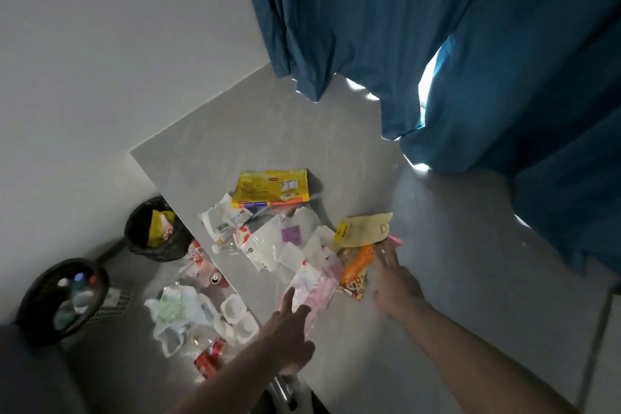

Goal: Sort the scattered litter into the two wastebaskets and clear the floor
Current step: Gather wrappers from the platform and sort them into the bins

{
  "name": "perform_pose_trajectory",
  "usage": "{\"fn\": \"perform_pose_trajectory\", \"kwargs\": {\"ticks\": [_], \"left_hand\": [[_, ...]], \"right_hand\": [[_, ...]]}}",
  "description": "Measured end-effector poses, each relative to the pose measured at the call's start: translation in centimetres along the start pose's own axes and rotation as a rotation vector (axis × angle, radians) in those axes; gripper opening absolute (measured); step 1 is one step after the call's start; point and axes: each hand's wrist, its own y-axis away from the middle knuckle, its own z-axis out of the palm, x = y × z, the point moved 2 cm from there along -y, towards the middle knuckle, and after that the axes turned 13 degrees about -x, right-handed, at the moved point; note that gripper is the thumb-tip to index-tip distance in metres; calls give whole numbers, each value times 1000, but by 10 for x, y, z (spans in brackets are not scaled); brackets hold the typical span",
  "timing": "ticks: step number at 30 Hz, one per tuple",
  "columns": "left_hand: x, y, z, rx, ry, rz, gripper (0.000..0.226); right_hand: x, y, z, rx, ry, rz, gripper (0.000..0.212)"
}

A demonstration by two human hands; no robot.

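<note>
Litter (285, 239) sprawls in crumpled plastic wrappers; left hand (289, 339) and right hand (393, 282) reach, fingers released.

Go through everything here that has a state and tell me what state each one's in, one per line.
left hand: open, fingers reaching toward the pink wrapper
right hand: open, fingers spread by the orange packet
near wastebasket: upright, holds bottles
far wastebasket: upright, bag-lined, holds wrappers
yellow bag: flat on the floor
red can: on its side
curtain: mostly drawn, gap letting light in
</note>
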Motion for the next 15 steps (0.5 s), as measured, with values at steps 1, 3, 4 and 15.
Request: {"fn": "perform_pose_trajectory", "kwargs": {"ticks": [1,3,4,15], "left_hand": [[4,-20,3,-6,3,12,68],[12,-61,14,-25,5,13,70],[16,-82,18,-26,8,14,71],[11,-212,83,66,63,-147,93]], "right_hand": [[1,-21,2,4,39,-4,97],[4,-60,9,17,98,2,103],[6,-79,11,38,124,-2,103],[34,-193,62,94,189,-30,78]]}}
